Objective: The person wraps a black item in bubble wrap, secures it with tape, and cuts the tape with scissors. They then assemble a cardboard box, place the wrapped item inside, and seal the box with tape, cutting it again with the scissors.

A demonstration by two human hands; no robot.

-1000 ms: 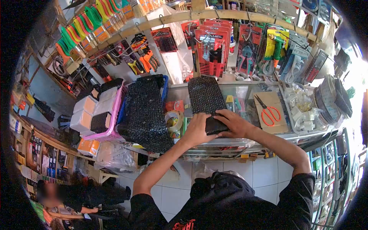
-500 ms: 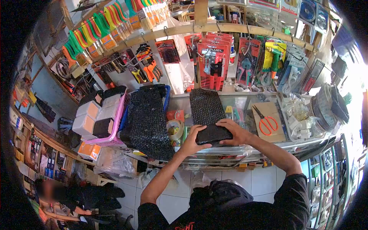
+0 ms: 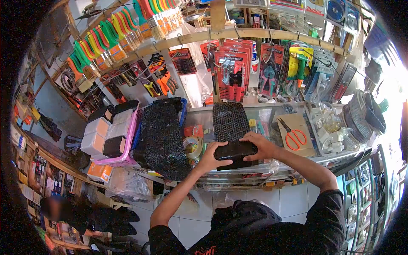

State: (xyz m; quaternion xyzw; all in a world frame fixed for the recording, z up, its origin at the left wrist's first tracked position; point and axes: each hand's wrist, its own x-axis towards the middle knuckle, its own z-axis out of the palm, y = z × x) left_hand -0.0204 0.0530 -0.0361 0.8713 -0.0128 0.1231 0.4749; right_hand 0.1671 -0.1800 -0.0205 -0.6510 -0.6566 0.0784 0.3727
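My left hand (image 3: 213, 156) and my right hand (image 3: 261, 146) grip the two ends of a dark rectangular package (image 3: 236, 150), fingers on its far side and thumbs on its near side. It sits at the near end of a strip of black bubble wrap (image 3: 231, 121) laid over the glass counter. More black material shows under the package at the counter's front edge. Left of my left hand is a roll of clear tape (image 3: 193, 147). To the right of my right hand, orange-handled scissors (image 3: 295, 137) rest on a piece of cardboard (image 3: 302, 146).
A large black bubble-wrap sheet (image 3: 161, 136) drapes over a blue basket (image 3: 183, 111). Beside it, a pink basket (image 3: 134, 146) holds several white and black packages. Tools hang from a wooden rail (image 3: 272, 35) above the glass counter (image 3: 199, 114). Another person (image 3: 102, 216) is at lower left.
The package has tipped slightly between my hands, and more black material now shows beneath its near side. Both hands keep their grip. The whole view has shifted a little.
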